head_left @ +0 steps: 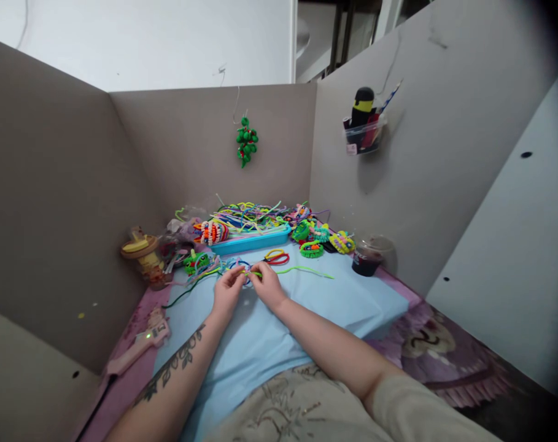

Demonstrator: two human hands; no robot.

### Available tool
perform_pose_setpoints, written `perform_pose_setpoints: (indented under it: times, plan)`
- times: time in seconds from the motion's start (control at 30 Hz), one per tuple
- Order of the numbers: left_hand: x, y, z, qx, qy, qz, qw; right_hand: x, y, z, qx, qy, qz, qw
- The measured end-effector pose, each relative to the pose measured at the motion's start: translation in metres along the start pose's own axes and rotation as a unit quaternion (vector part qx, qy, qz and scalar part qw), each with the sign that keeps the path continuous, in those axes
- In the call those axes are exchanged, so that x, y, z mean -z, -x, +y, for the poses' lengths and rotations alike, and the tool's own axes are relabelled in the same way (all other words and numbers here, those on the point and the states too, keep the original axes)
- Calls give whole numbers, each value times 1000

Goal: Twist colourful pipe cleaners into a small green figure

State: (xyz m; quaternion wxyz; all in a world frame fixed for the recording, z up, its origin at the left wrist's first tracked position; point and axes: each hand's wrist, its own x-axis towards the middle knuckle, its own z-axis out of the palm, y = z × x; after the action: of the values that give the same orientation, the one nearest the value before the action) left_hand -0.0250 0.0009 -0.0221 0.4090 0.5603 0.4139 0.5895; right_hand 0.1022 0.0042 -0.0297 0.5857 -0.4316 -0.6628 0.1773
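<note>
Lime stem [306,267] pinched in both hands

The left hand [229,286] and right hand [266,285] meet over the blue cloth [325,307], thumbs and fingertips pressed together on the lime stem. One end trails out past the right hand across the cloth. A blue loop shows around the fingertips; it is too small to tell whether it is gripped too or lies behind.

Just beyond the hands are the scissors [279,258], with red and yellow handles, and behind them the blue tray [253,241], heaped with coloured stems. A green figure [196,263] sits left of the hands. The pink glue gun [140,348] lies near the left forearm; a dark cup [366,263] stands well to the right.
</note>
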Motion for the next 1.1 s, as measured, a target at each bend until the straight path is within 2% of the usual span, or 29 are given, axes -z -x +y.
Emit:
perform_pose_setpoints:
  times: [0.27,0.57,0.8,0.9,1.1]
  plan:
    - [2,0,2,12,2,15,1000,4,-2,-3,8,-29,-20,999]
    - [7,-3,5,47,-8,35,998,4,-1,0,32,-10,-20,999]
    - [17,-14,5,67,53,125,988,4,-5,12,26,69,20,997]
    - [21,-17,6,88,79,145,982,4,-7,20,29,106,35,993]
    - [25,-18,9,87,87,150,981,10,-12,25,11,43,86,995]
